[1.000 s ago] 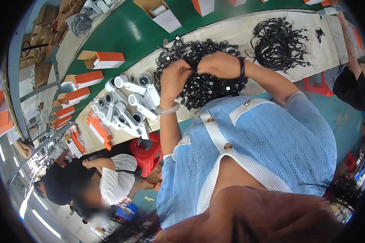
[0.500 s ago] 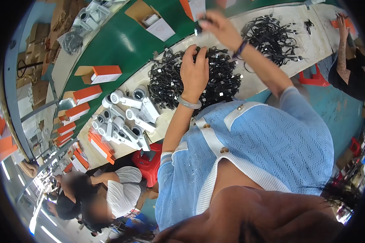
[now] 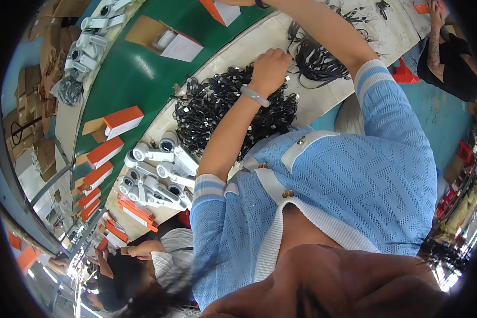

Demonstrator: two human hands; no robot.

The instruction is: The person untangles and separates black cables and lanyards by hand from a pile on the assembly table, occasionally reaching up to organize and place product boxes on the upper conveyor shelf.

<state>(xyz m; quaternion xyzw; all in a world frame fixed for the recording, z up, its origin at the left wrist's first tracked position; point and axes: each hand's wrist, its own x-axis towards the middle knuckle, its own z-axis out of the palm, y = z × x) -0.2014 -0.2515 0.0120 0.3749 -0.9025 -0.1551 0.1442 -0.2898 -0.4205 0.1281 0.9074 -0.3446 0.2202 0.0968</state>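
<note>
My left hand [image 3: 270, 70], wearing a pale bangle, rests at the far right edge of a heap of black cables [image 3: 217, 111] with small white and silvery plugs. Its fingers curl down and inward; whatever is between them is hidden. Only a sliver of my right hand [image 3: 241, 2] shows at the top edge, above an orange and white box [image 3: 222, 12] on the green belt. Its fingers are cut off by the view, so I cannot see what it holds. To the right, under my right forearm, lies a second pile of black cables [image 3: 315, 61].
White camera-like devices [image 3: 159, 167] cluster left of the heap. An open box [image 3: 167, 45] with something white inside stands on the green belt [image 3: 143, 79], with several orange boxes [image 3: 123, 121] further along. Co-workers sit at lower left and at upper right [image 3: 453, 63].
My right hand, which held a small black item with a white end, has moved up and left to the box. My left hand has shifted right over the heap and its fingers have curled. The view has turned.
</note>
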